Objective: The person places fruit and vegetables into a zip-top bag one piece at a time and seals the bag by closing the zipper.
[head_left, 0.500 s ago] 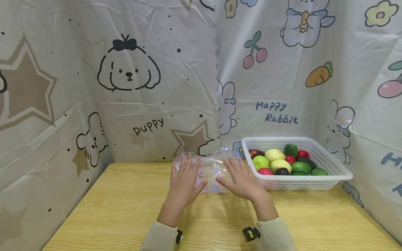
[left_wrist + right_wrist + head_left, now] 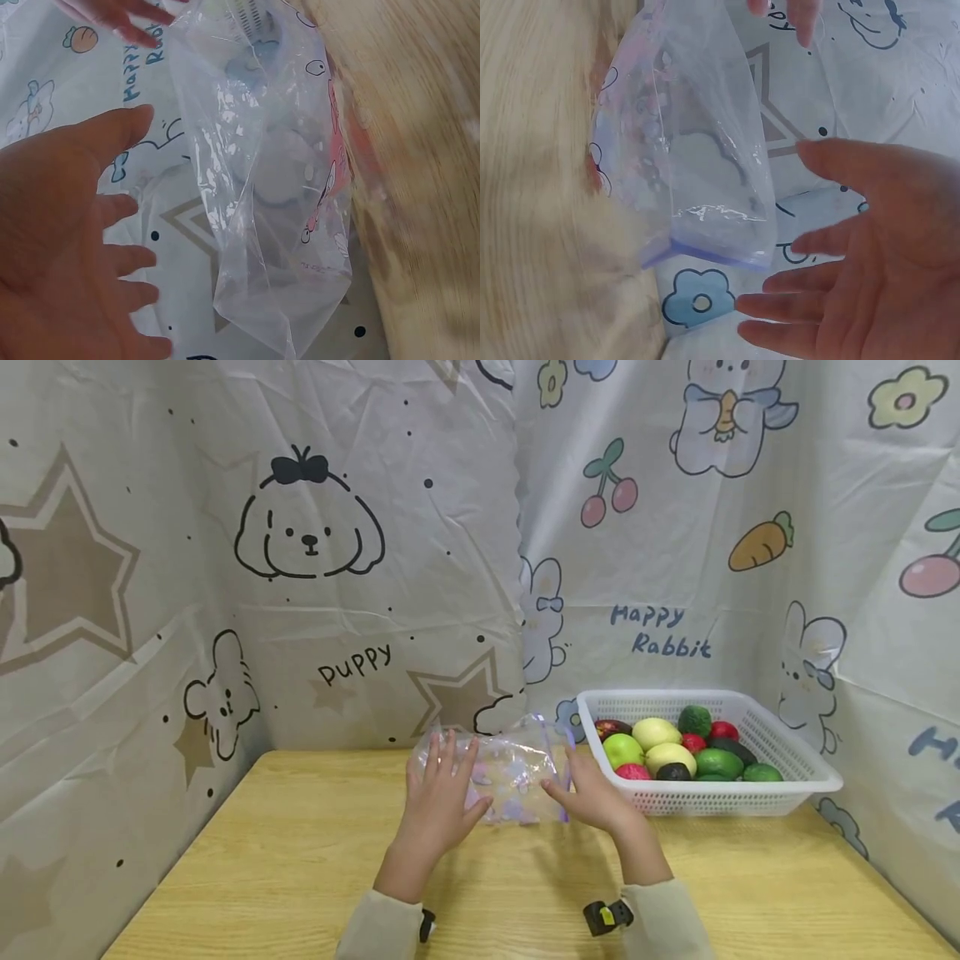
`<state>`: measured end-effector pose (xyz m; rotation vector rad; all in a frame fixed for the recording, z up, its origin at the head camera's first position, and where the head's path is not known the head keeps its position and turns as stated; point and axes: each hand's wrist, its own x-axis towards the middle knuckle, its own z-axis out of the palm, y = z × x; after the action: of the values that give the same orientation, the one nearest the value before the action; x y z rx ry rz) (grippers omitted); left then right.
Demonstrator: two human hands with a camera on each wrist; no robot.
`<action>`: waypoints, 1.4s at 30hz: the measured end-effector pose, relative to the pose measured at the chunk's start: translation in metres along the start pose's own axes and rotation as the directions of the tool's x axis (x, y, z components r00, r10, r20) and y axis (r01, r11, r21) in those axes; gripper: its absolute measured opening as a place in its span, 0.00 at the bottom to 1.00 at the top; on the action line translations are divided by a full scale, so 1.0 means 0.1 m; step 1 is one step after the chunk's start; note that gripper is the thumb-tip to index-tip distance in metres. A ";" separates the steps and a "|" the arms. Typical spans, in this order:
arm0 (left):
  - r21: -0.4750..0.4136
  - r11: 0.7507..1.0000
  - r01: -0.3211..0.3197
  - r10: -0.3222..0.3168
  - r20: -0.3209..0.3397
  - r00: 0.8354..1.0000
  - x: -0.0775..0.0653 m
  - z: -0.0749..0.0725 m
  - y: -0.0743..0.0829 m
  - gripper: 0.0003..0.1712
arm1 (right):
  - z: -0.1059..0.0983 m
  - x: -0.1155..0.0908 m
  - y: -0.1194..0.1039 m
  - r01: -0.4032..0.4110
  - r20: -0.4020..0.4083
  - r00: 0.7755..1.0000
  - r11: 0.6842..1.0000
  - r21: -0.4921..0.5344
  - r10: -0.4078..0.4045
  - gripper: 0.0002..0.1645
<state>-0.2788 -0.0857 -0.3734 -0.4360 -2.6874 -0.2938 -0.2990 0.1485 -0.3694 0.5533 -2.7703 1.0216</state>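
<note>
A clear plastic zip bag [image 2: 517, 768] with pastel prints lies on the wooden table, its purple zip edge toward the right. My left hand [image 2: 441, 797] hovers over the bag's left part with fingers spread; the left wrist view has the palm apart from the crinkled plastic [image 2: 262, 172]. At the zip end is my right hand [image 2: 596, 793], fingers extended. In the right wrist view those fingers stay beside the purple zip strip [image 2: 712, 255] with a gap between them. Neither hand grips anything.
A white perforated basket [image 2: 720, 797] stands at the back right, close to my right hand. It holds a green apple [image 2: 622, 749], a cucumber-green avocado-like fruit [image 2: 718, 763] and several other fruits. Printed cloth walls [image 2: 360, 610] enclose the table [image 2: 300, 843] at the back and sides.
My right hand has shifted right, off the bag's middle to its zip edge, uncovering the purple strip. The left hand has barely moved, and the bag lies in the same place.
</note>
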 end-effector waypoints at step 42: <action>0.044 0.987 -0.157 0.162 -0.121 0.979 -0.13 -0.54 0.53 0.17 | 0.25 0.01 -0.51 0.144 0.026 0.990 0.979 -0.143 -0.142 0.24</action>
<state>-0.2303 -0.0543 -0.3231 -0.5989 -2.5144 -0.2205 -0.2800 0.0957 -0.3578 0.7289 -2.7421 0.7821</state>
